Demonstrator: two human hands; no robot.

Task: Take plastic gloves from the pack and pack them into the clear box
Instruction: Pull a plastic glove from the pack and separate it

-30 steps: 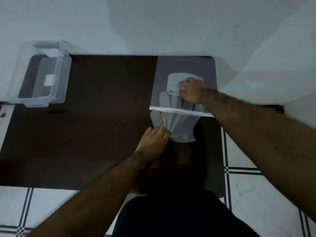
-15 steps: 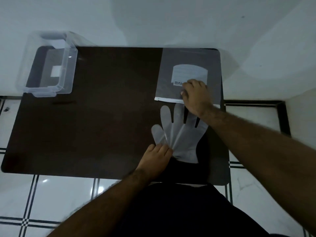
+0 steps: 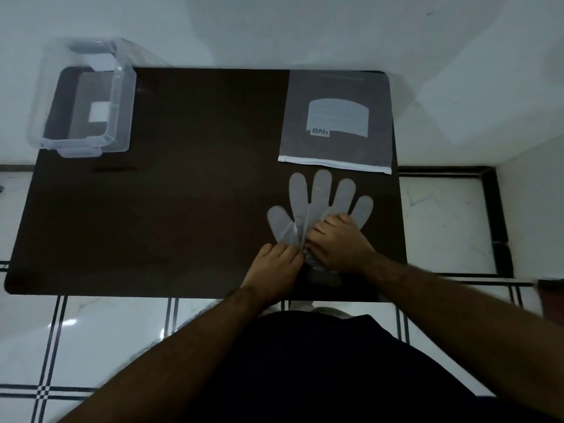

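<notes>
Translucent thin plastic glove [image 3: 317,206] lies flat on our dark brown rectangular table [image 3: 189,193], at its near right part. Our left hand [image 3: 274,267] pinches the glove's crumpled palm near the thumb, and our right hand [image 3: 338,242] presses on the palm just beside it, fingers bent onto the film. We see its long axis run near to far, the five fingers fanned toward the far edge. Just beyond the fingertips lies the grey zip-top glove pack [image 3: 337,120], apart from them. Well apart at the far left corner stands the clear plastic box [image 3: 122,96], open-topped, with bare tabletop between.
</notes>
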